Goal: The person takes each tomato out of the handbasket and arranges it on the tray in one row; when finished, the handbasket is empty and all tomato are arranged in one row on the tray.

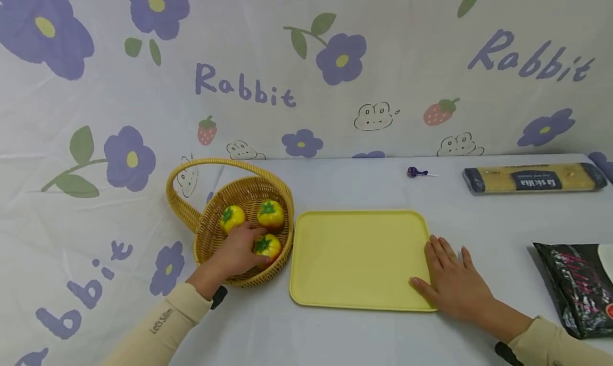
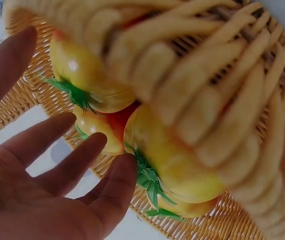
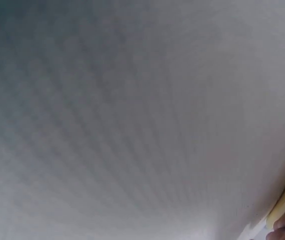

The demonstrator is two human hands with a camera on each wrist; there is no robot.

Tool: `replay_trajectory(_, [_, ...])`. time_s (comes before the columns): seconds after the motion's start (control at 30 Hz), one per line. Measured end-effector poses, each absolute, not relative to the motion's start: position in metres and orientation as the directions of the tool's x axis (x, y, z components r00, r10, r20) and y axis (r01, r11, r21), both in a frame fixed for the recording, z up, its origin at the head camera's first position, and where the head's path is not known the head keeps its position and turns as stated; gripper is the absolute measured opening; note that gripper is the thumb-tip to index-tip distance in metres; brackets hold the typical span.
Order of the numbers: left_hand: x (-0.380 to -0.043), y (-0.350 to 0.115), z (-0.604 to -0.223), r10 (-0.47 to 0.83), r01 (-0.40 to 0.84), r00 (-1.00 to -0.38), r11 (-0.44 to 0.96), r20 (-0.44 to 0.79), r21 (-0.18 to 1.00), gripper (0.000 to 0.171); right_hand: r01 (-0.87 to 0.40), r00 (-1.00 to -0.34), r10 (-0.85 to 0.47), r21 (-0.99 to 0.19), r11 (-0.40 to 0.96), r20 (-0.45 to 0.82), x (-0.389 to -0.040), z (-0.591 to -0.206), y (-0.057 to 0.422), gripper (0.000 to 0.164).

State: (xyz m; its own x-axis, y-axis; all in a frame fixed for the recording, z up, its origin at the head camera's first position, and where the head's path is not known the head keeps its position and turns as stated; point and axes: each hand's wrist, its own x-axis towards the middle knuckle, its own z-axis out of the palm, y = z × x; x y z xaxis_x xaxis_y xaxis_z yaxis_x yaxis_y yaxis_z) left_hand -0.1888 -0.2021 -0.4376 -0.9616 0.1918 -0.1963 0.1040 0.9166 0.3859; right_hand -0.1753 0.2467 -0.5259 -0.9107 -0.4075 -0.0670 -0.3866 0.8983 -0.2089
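Observation:
A wicker basket (image 1: 206,238) with an arched handle stands on the left, holding yellow-and-red tomatoes with green leafy tops. My left hand (image 1: 239,251) reaches over its near rim, thumb and fingers spread around the nearest tomato (image 1: 269,244). Two more, a left tomato (image 1: 232,217) and a right tomato (image 1: 271,215), lie just beyond the fingers. In the left wrist view the fingertips are right at the green tops, and the woven rim covers part of the fruit. Fingers extended, my right hand (image 1: 455,286) rests on the right edge of a yellow tray (image 1: 359,259).
Behind the tray lies a purple-wrapped lollipop (image 1: 416,172). A long pasta pack (image 1: 533,178) is at the back right, and a black bag (image 1: 574,286) at the right edge. A printed cloth (image 1: 402,52) hangs behind the white table (image 1: 364,337).

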Motion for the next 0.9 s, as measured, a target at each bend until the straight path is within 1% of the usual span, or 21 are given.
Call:
replay_trajectory(0.2, [-0.192,-0.194,-0.444,0.211,0.113,-0.95,0.92,-0.23,0.375,0.062,-0.381,-0.913,-0.402,-0.216,0.899,-0.064,-0.174,-0.525,0.252,0.09])
replay_trajectory(0.37, [-0.193,-0.191,-0.453,0.196,0.121,-0.961,0.93,-0.192,0.346,0.064,-0.375,-0.917,-0.396,-0.22,0.9,-0.058,-0.173,-0.53,0.254,0.09])
replay_trajectory(0.57, [-0.19,-0.191,-0.453,0.201,0.131,-0.968,0.915,-0.15,0.383,0.066,-0.365,-0.923,-0.382,-0.207,0.908,-0.05,-0.17,-0.534,0.254,0.09])
replay_trajectory(0.67, [-0.188,-0.193,-0.444,0.211,0.151,-0.971,0.906,-0.113,0.395,0.066,-0.371,-0.923,-0.385,-0.209,0.905,-0.027,-0.17,-0.532,0.252,0.088])
replay_trajectory(0.77, [-0.183,-0.19,-0.422,0.215,0.162,-0.972,0.905,-0.093,0.393,0.068,-0.377,-0.923,-0.386,-0.204,0.904,-0.004,-0.171,-0.53,0.251,0.087])
replay_trajectory(0.9, [-0.169,-0.173,-0.389,0.206,0.146,-0.972,0.903,-0.109,0.404,0.07,-0.379,-0.922,-0.387,-0.193,0.905,-0.006,-0.173,-0.53,0.25,0.087])
